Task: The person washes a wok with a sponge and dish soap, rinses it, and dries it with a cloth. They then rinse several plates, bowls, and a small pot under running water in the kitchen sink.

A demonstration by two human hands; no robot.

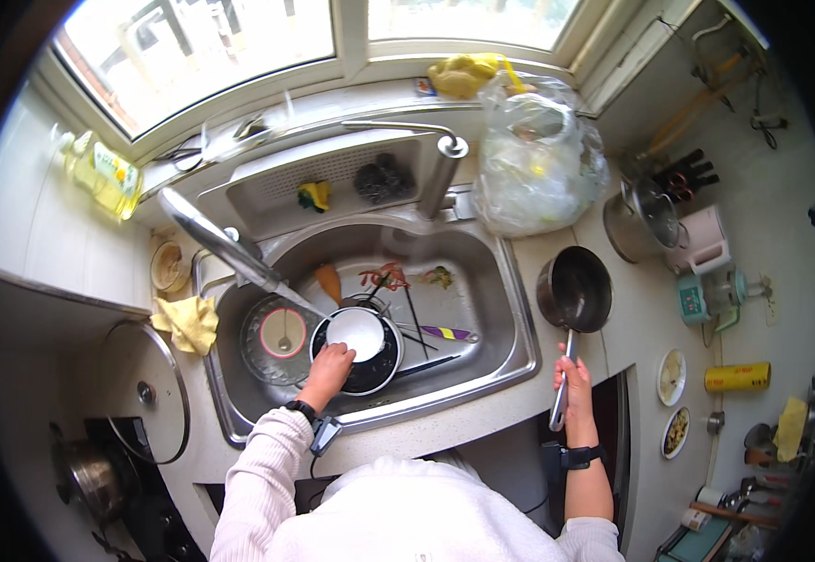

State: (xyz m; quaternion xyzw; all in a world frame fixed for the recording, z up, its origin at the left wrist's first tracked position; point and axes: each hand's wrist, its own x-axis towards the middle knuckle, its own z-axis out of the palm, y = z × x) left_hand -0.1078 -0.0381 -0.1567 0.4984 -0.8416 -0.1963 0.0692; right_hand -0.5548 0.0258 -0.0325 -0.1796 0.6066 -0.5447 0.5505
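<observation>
My left hand (332,372) grips the near rim of a small white bowl (355,334) under the faucet's spray head (295,295), above a dark-lined pot (372,376) in the steel sink. My right hand (573,376) is closed on the metal handle of a saucepan (575,289), held over the counter right of the sink. Left of the pot, a red-rimmed bowl (282,333) with a spoon sits in a clear glass dish (256,360). Chopsticks (416,309), a purple-handled utensil (449,334), a wooden utensil (328,282) and food scraps (385,276) lie in the sink.
A plastic bag (537,168) stands behind the saucepan, near a stockpot (637,218). Left of the sink are a yellow cloth (188,324) and a glass lid (158,400). Two small food plates (672,377) sit at the right. A drain tray (267,186) lies behind the sink.
</observation>
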